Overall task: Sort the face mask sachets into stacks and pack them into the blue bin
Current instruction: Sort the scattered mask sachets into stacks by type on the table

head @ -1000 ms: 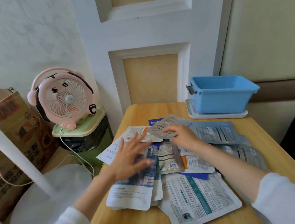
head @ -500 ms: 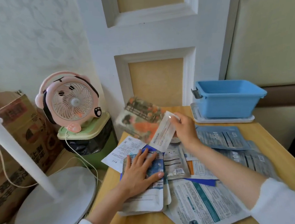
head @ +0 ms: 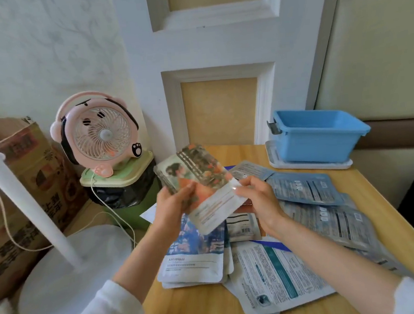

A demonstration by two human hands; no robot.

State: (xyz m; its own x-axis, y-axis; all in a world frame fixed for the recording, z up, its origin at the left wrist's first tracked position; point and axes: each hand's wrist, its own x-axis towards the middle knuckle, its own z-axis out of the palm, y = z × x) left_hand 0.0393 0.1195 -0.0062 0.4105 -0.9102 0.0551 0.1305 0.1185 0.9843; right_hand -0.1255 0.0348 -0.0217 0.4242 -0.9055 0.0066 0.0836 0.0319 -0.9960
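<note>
Wooden tabletop carried the whole job. Above its middle the left hand gripped a few orange-printed sachets from beneath, while the right hand pinched their lower edge, probably to square like with like. At six o'clock lay a blue-printed pile, and grey-blue sachets spread at three o'clock. The blue bin waited at one o'clock, well apart, with nothing visibly packed.

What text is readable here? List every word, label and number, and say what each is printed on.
"KISS…", later letters uncertain: on the white band of the blue illustrated sachet.
Large Chinese characters on the cardboard box: too blurred to read.
Print on the held sachets: unreadable.
Fine print on the grey-blue sachets: too small.
Barcode digits on the small sachet: too small.
</note>
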